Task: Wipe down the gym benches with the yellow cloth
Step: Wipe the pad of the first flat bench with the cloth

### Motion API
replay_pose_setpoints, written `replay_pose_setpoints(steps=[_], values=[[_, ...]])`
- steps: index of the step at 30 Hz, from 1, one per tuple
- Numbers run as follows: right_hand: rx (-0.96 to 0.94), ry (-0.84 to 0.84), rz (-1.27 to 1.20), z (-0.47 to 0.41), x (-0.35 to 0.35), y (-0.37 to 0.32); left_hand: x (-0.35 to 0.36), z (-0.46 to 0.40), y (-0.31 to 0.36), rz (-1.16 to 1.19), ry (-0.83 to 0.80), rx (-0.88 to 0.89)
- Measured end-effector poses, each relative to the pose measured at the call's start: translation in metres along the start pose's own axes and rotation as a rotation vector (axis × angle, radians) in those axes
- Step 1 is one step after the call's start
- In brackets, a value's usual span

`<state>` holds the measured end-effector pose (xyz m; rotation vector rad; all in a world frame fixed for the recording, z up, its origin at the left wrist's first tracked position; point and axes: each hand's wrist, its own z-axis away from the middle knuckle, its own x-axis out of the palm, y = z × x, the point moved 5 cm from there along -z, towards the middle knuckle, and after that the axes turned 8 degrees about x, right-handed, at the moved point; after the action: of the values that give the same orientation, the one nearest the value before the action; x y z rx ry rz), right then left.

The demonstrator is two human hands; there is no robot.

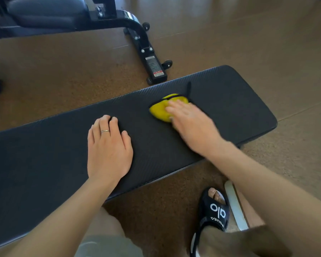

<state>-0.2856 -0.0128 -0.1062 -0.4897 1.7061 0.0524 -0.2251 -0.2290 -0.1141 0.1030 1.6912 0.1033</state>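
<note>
Pressing down on the yellow cloth (161, 110), the right hand (191, 125) lies flat over it with its fingers (174, 108) stretched out straight, though the hand is blurred and finer detail is hard to read. The cloth sits bunched on the dark padded tabletop (44, 154) of the bench, toward its right end, with a black edge or strap showing along the far side of the cloth. The left hand (108, 147) rests palm down on the padding, well to the left of the cloth, fingers relaxed and close together, a thin ring (105, 131) on one of them. Below the bench's near edge a foot in a black sandal (214, 210) stands on the brown cork-like floor (248, 43). Beyond the bench, a second bench (44, 12) with a black metal frame and small wheels stands on the same floor.
</note>
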Motion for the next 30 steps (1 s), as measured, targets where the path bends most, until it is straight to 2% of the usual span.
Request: replay_pose_setpoints(steps=[3,6,8,11,13,15,17,19,21,23,26,28,30], values=[[0.301,0.039,0.024,0.005,-0.027,0.058,0.001,0.001,0.000,0.010,0.007,0.004],[0.428,0.131,0.011,0.026,-0.028,0.022,0.000,0.001,0.000,0.023,0.010,0.002],[0.327,0.165,0.013,0.048,-0.014,-0.039,0.000,0.002,0.000,0.030,0.017,0.005],[0.185,0.052,-0.093,0.082,0.006,-0.107,0.000,0.002,-0.001,0.036,0.021,0.016],[0.077,0.023,-0.073,0.090,0.005,-0.104,0.000,0.003,-0.003,0.052,0.020,0.024],[0.044,0.034,0.011,0.089,-0.003,-0.070,-0.001,0.003,-0.004,0.074,0.017,0.026],[0.169,0.095,0.058,0.088,-0.019,-0.020,-0.001,0.003,-0.005,0.084,0.016,0.026],[0.385,0.125,0.021,0.090,-0.031,0.011,0.000,0.004,-0.005,0.085,0.018,0.020],[0.502,0.173,0.028,0.091,-0.025,-0.010,0.000,0.004,-0.004,0.081,0.020,0.017],[0.447,0.203,0.045,0.095,-0.009,-0.063,0.000,0.005,-0.004,0.079,0.025,0.020],[0.209,0.106,-0.048,0.107,0.009,-0.123,-0.001,0.005,-0.005,0.076,0.028,0.028],[0.048,0.079,-0.003,0.103,0.004,-0.111,-0.002,0.006,-0.006,0.088,0.033,0.032],[0.016,0.095,0.091,0.089,-0.004,-0.067,-0.003,0.006,-0.006,0.099,0.038,0.038]])
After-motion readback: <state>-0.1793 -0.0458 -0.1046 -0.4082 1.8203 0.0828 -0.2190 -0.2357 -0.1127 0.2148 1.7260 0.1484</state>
